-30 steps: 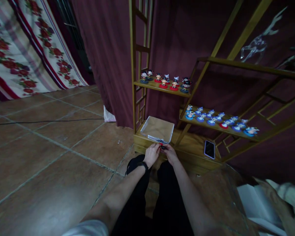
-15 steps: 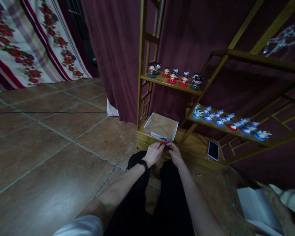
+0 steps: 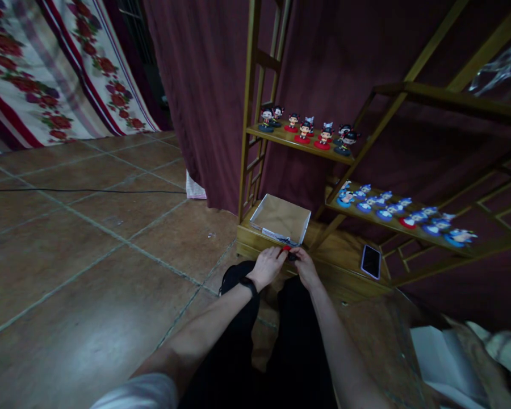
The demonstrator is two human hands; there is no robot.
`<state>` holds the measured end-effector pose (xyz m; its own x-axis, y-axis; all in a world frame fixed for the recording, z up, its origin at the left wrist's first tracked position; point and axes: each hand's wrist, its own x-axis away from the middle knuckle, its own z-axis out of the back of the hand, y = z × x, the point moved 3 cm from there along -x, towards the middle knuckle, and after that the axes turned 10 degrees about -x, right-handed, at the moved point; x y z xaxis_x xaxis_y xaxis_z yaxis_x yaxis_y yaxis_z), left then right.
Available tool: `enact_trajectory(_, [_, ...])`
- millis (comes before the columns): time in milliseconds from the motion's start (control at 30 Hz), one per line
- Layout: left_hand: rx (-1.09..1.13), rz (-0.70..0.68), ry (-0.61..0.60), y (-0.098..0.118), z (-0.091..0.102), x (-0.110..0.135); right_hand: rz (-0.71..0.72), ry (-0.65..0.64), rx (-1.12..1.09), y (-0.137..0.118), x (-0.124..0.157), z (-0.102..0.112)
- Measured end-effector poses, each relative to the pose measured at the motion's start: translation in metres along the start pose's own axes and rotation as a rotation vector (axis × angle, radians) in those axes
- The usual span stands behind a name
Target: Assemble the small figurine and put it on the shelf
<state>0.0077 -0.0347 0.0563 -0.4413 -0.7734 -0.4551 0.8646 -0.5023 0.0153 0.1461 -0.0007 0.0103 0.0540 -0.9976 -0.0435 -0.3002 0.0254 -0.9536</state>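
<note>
Close in front of my knees, both hands meet around a small figurine with a red part and a black part, partly hidden by the fingers. My left hand is closed at its red side and wears a dark band on the wrist. From the other side my right hand pinches the black part. Just beyond the fingers, a shallow cardboard box lies on the low wooden cabinet.
Several red- and black-based figurines stand on the upper shelf. Blue-based ones line the lower shelf to the right. A phone lies on the cabinet. A white box sits at lower right; a cable crosses the floor.
The view has shifted slightly, so the shelves appear a little further right. Both hands keep hold of the figurine, with barely any movement.
</note>
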Motion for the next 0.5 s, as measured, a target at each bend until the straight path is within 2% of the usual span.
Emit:
enact_trajectory(167, [-0.014, -0.038, -0.016, -0.001, 0.007, -0.002, 0.015, 0.004, -0.005, -0.004, 0.002, -0.002])
enact_trajectory(367, [-0.047, -0.164, -0.041, -0.005, 0.015, -0.010, 0.037, 0.023, -0.049, -0.007, 0.004, -0.005])
enact_trajectory(500, [-0.035, -0.142, -0.056, -0.007, 0.013, -0.010, 0.055, 0.022, -0.018, -0.009, 0.003, -0.007])
